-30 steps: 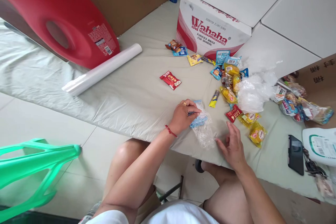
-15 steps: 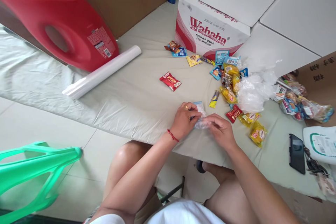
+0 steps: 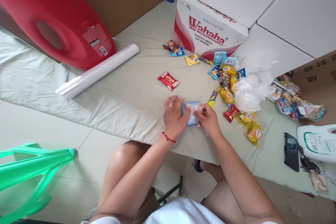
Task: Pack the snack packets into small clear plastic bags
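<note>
**Reader:** What has just changed on the cloth-covered table (image 3: 136, 112)?

**Me:** The clear film (image 3: 193, 110), trailing toward the front edge a second ago, now lies bunched over the blue packet (image 3: 193, 122); both rest near that edge.

**Reader:** And the hands?

**Me:** My left hand (image 3: 174, 114) is wide, fingers spread at the packet's left side, thumb against it. My right hand (image 3: 209, 120), earlier apart, is now narrow, its fingertips pinching film at the packet's right end.

**Reader:** What does this mean for the work?

**Me:** In my judgement, film and packet are now handled together; whether film passes underneath, I cannot tell. The red packet (image 3: 168, 81), nearer the back edge, remains untouched.
</note>
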`<act>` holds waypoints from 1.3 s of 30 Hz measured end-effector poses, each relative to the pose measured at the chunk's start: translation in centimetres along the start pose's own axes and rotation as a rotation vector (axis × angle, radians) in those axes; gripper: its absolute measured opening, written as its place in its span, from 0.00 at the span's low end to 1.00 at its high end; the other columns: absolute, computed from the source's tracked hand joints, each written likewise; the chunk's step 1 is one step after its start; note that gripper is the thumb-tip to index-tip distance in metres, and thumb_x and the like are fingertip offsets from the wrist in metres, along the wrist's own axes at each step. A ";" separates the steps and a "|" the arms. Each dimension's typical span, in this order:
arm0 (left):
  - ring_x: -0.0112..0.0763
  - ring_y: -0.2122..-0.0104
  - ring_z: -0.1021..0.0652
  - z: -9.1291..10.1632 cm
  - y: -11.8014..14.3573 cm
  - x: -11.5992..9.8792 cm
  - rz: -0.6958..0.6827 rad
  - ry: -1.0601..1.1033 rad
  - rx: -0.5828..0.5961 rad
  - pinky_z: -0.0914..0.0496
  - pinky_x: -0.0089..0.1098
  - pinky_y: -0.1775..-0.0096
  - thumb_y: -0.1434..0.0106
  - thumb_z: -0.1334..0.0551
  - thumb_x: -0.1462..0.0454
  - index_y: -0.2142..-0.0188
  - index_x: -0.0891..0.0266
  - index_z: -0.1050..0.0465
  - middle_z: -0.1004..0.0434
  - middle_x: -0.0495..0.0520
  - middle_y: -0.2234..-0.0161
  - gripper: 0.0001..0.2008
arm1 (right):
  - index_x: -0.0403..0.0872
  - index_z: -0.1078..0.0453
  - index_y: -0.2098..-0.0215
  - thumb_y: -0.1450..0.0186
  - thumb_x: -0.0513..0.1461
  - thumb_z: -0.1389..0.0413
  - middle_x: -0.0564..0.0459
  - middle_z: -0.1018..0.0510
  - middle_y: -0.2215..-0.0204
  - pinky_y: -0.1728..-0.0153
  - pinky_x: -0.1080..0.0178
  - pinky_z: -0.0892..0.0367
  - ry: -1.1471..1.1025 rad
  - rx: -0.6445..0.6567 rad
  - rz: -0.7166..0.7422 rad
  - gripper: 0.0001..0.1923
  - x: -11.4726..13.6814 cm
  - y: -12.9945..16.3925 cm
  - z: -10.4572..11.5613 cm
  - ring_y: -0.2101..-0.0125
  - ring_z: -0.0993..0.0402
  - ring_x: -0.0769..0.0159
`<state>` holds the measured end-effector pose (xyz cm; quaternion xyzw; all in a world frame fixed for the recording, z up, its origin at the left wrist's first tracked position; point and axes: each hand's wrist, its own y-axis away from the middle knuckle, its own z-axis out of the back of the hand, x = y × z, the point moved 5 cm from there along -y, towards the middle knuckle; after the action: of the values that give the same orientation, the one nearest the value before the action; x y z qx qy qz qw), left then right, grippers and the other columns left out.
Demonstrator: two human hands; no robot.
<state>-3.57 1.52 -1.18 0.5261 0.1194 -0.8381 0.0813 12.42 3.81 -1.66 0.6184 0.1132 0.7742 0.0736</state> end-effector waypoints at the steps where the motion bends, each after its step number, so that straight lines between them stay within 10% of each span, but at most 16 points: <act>1: 0.56 0.30 0.43 -0.2 -0.1 0.0 0.026 -0.080 0.004 0.42 0.55 0.34 0.37 0.38 0.57 0.48 0.65 0.28 0.37 0.70 0.36 0.21 | 0.52 0.38 0.69 0.43 0.49 0.34 0.64 0.37 0.78 0.87 0.67 0.37 -0.005 -0.002 -0.012 0.18 -0.1 -0.1 0.0 0.83 0.40 0.73; 4: 0.62 0.28 0.53 -1.0 -0.5 -0.2 0.042 -0.213 0.083 0.48 0.61 0.33 0.40 0.34 0.53 0.54 0.66 0.28 0.41 0.74 0.33 0.21 | 0.52 0.39 0.71 0.48 0.49 0.31 0.66 0.39 0.81 0.86 0.66 0.35 -0.051 0.002 -0.092 0.22 -0.3 -0.5 0.2 0.84 0.42 0.73; 11: 0.35 0.60 0.20 -1.5 -0.3 -1.4 -0.035 0.125 0.194 0.26 0.37 0.56 0.36 0.38 0.60 0.60 0.59 0.31 0.19 0.53 0.60 0.08 | 0.49 0.37 0.78 0.51 0.50 0.27 0.62 0.32 0.86 0.80 0.65 0.30 -0.254 0.012 -0.245 0.25 -0.4 2.0 1.7 0.84 0.36 0.71; 16: 0.36 0.49 0.20 -0.9 3.4 -4.8 -0.654 0.105 -0.022 0.31 0.39 0.48 0.34 0.41 0.71 0.58 0.59 0.28 0.17 0.55 0.54 0.08 | 0.47 0.23 0.62 0.47 0.50 0.29 0.48 0.16 0.64 0.57 0.56 0.22 -0.721 0.093 -0.329 0.21 -0.4 5.5 2.7 0.61 0.19 0.59; 20: 0.35 0.49 0.20 -1.9 6.6 -5.5 -0.948 0.051 -0.016 0.32 0.40 0.46 0.33 0.41 0.72 0.60 0.59 0.26 0.15 0.54 0.56 0.08 | 0.49 0.22 0.59 0.42 0.52 0.32 0.49 0.16 0.62 0.61 0.60 0.23 -0.803 0.073 -0.336 0.19 -0.6 7.1 3.4 0.63 0.20 0.62; 25: 0.34 0.52 0.20 -3.2 8.5 -5.9 -0.992 0.138 0.261 0.30 0.41 0.44 0.39 0.44 0.76 0.64 0.60 0.27 0.16 0.55 0.61 0.12 | 0.50 0.22 0.60 0.47 0.41 0.26 0.55 0.18 0.66 0.67 0.68 0.27 -0.708 -0.049 -0.298 0.18 -2.0 7.3 4.3 0.67 0.23 0.69; 29: 0.36 0.55 0.20 -1.9 7.1 -5.8 -0.793 0.319 0.209 0.25 0.41 0.49 0.43 0.44 0.75 0.64 0.60 0.28 0.18 0.56 0.63 0.12 | 0.51 0.22 0.57 0.47 0.44 0.26 0.55 0.18 0.64 0.66 0.66 0.26 -0.610 -0.179 -0.193 0.20 -2.2 8.2 6.1 0.66 0.23 0.67; 33: 0.35 0.59 0.22 -1.5 4.5 -3.8 -0.423 0.282 0.126 0.27 0.38 0.54 0.41 0.44 0.75 0.67 0.58 0.28 0.22 0.52 0.67 0.11 | 0.50 0.22 0.58 0.48 0.45 0.26 0.53 0.17 0.63 0.71 0.66 0.27 -0.432 -0.342 -0.107 0.21 -1.6 9.8 11.8 0.68 0.24 0.67; 39: 0.34 0.64 0.23 -3.6 3.5 -2.3 -0.168 0.191 0.225 0.29 0.35 0.59 0.41 0.45 0.72 0.70 0.58 0.27 0.22 0.50 0.69 0.10 | 0.49 0.33 0.68 0.45 0.40 0.29 0.59 0.25 0.71 0.79 0.72 0.34 -0.366 -0.906 0.012 0.16 -1.1 9.4 30.8 0.76 0.32 0.75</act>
<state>1.49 -0.82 -1.00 0.5973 0.0756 -0.7961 -0.0603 42.95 -2.94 6.28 0.6507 -0.2535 0.6246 0.3495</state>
